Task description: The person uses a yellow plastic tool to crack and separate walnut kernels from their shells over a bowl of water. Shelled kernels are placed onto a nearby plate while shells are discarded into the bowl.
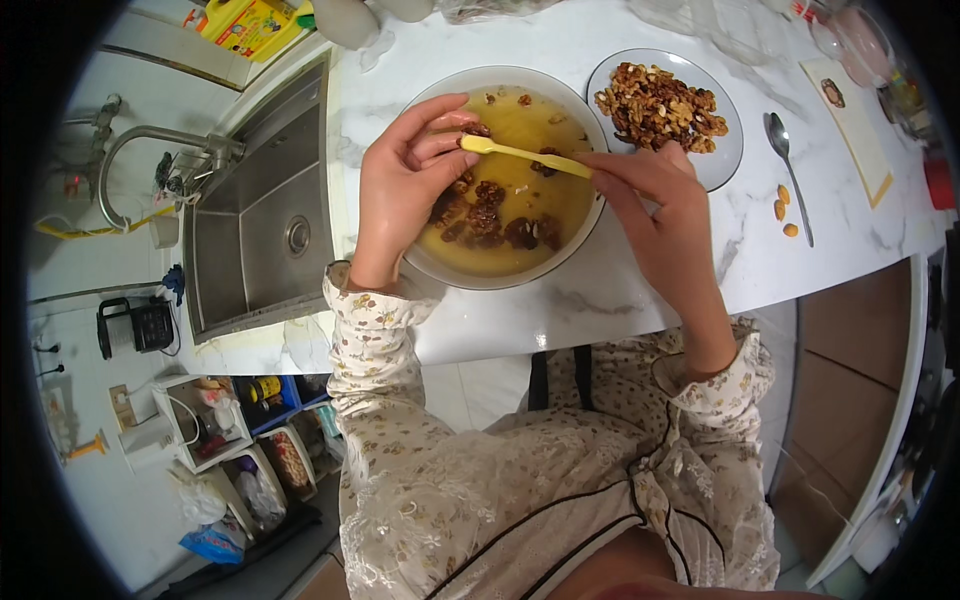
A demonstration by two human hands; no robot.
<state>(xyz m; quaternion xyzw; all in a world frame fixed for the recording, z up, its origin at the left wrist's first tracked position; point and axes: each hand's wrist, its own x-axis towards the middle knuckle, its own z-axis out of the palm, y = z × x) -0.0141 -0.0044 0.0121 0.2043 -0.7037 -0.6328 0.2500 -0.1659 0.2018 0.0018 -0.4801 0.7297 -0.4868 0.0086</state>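
My left hand (409, 169) holds a dark, wet walnut piece (475, 130) between fingers and thumb over a large white bowl (517, 281). In my right hand (656, 202) is a yellow toothbrush (536, 156), its head reaching the walnut piece at my left fingertips. Yellowish liquid (525, 199) fills much of the bowl, with several walnut pieces (486, 206) in it, some floating. Just beyond my right hand stands a plate (724, 165) heaped with lighter brown walnut kernels (660, 109). Part of the plate's near edge is hidden by that hand.
A steel sink (259, 217) with a faucet (124, 150) is set into the counter at left. On the right lie a metal spoon (789, 176), a few almonds (782, 196) and a pale flat board (847, 135). A yellow detergent bottle (251, 30) stands behind the sink.
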